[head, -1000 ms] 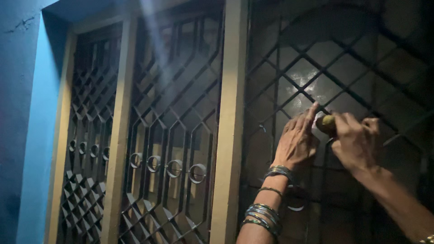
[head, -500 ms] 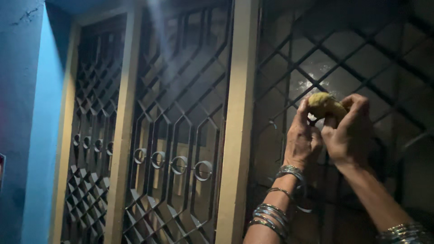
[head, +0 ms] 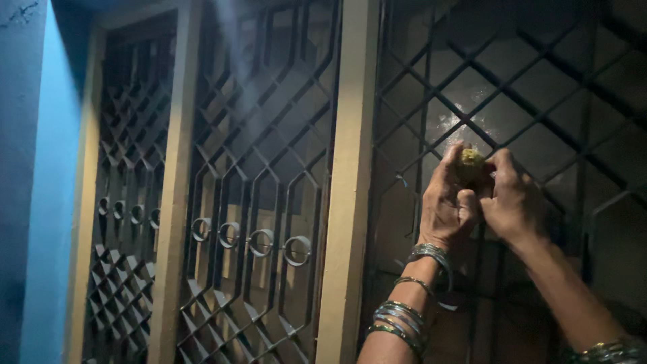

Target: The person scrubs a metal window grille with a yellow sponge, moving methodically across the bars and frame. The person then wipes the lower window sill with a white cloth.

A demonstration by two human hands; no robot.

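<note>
Both my hands are raised against a dark metal window grille (head: 539, 81) with a diamond lattice. A small yellowish-green scrubbing pad (head: 471, 160) is pinched between them and pressed on a bar of the grille. My left hand (head: 447, 202) grips the pad from the left with thumb and fingers; several metal bangles ring that wrist. My right hand (head: 510, 199) closes on it from the right, with bangles at its wrist in the bottom right corner. Most of the pad is hidden by my fingers.
A tan wooden frame post (head: 348, 182) separates this grille from two more window panels with ornate ironwork and ring shapes (head: 253, 243). A blue wall (head: 40, 202) runs along the left edge. Glass behind the lattice shows pale smears (head: 458, 111).
Both hands with the pad have shifted: up and slightly left from a second ago, then slightly lower. The camera view has drifted a little, moving the frame post.
</note>
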